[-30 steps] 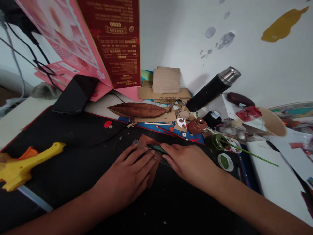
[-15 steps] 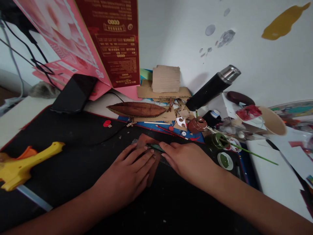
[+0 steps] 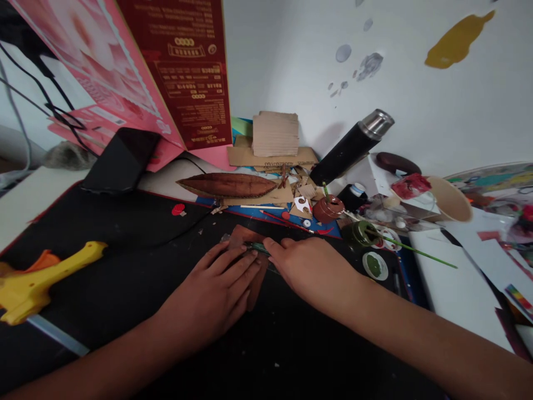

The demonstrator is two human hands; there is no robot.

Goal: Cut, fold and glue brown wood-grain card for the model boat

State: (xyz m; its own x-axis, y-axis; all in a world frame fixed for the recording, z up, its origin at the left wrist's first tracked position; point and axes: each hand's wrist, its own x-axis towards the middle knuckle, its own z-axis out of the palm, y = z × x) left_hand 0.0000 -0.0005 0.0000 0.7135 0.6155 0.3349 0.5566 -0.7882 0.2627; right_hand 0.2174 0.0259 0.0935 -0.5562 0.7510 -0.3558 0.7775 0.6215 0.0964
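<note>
My left hand (image 3: 220, 291) lies flat with its fingers stretched out over a reddish-brown strip of card (image 3: 258, 283) on the black mat, pressing it down. A slim dark green craft knife (image 3: 259, 247) is gripped in my right hand (image 3: 306, 266), its tip end close to the left fingertips and over the card. Its blade cannot be made out. Under the strip's upper left edge, a small clear piece (image 3: 225, 238) shows. Behind the hands rests a brown boat-shaped piece (image 3: 227, 185) with a rough edge.
To the left lies a yellow glue gun (image 3: 54, 278) with a glue stick. Cardboard scraps (image 3: 275, 133), a black thermos (image 3: 352, 147), a brown paint jar (image 3: 328, 208), a green paint jar (image 3: 360, 233) and its lid (image 3: 375, 266) stand behind and right. A black phone (image 3: 122, 161) leans near boxes.
The view has shifted slightly, so the background sits further left. My right hand and the craft knife have moved a little along the card; my left hand stays pressed on it.
</note>
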